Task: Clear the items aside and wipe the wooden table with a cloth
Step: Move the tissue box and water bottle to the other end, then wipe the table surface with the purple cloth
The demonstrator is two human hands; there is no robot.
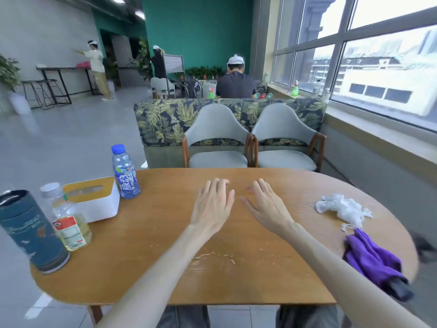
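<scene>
The oval wooden table lies in front of me, with crumbs scattered near its front middle. My left hand and my right hand hover flat over the table's centre, fingers spread, holding nothing. At the left edge stand a dark blue canister, a clear oil bottle, a white tissue box with a wooden lid and a blue-capped drink bottle. On the right lie a crumpled white cloth and a purple folded umbrella.
Two grey chairs stand behind the table's far edge, backed by a leaf-patterned sofa. A window wall runs along the right. Three people are farther back in the room. Open floor lies to the left.
</scene>
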